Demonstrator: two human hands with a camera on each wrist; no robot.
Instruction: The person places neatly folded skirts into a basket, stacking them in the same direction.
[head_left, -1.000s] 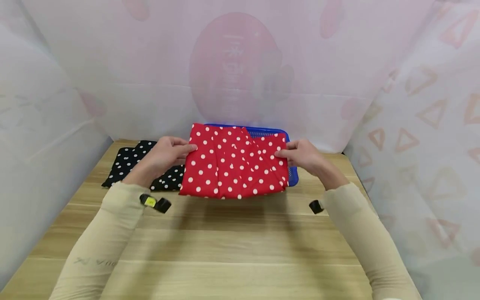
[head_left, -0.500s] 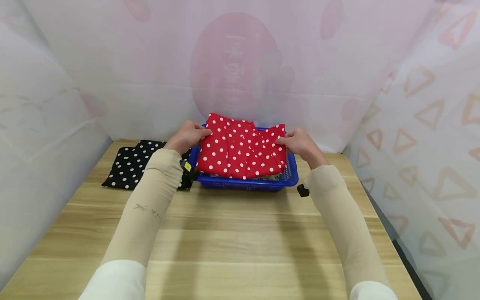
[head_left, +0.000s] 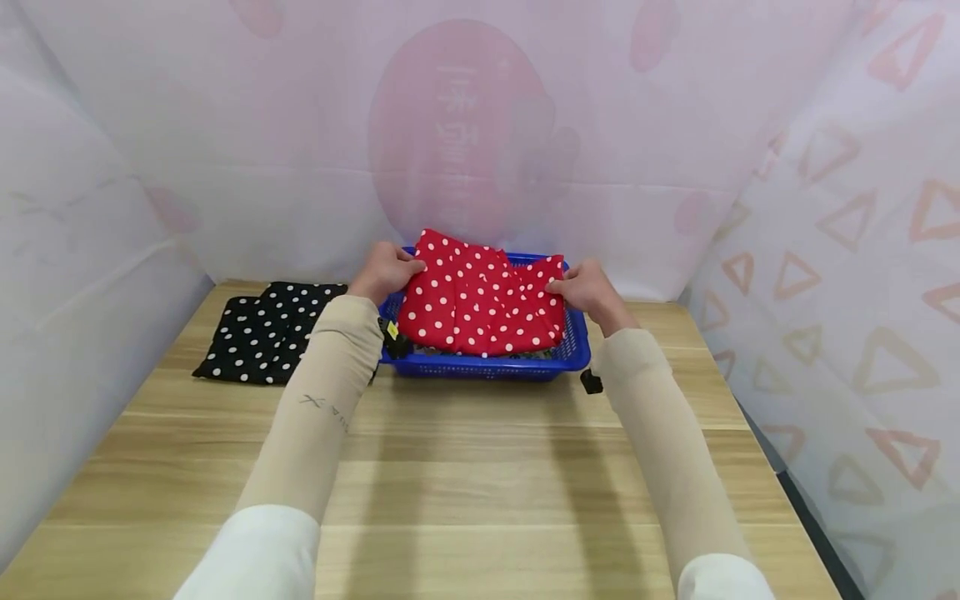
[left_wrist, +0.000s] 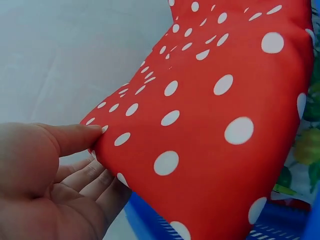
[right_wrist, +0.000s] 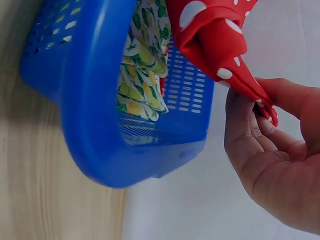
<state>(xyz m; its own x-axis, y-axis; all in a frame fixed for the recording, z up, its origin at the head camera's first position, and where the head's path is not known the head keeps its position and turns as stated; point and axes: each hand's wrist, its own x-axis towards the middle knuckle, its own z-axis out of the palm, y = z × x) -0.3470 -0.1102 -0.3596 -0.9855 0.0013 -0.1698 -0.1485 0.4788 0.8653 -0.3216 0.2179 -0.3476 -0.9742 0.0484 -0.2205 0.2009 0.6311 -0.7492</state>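
A folded red cloth with white polka dots (head_left: 483, 300) is spread between my two hands over the blue plastic basket (head_left: 487, 367). My left hand (head_left: 384, 271) pinches its left edge, thumb on top and fingers beneath, as the left wrist view shows. At the right edge my right hand (head_left: 588, 287) pinches a corner between thumb and fingers (right_wrist: 245, 120). Below the red cloth, inside the basket, lies a fabric printed with green leaves and yellow fruit (right_wrist: 142, 70). The red cloth hides most of the basket's inside.
A folded black cloth with white dots (head_left: 262, 337) lies on the wooden table (head_left: 480, 483) left of the basket, partly behind my left forearm. White printed curtains (head_left: 637, 167) enclose the back and both sides.
Both hands have carried the red cloth away from me, from in front of the basket to over it. The left hand has moved right and forward. Over the last half second little has shifted.
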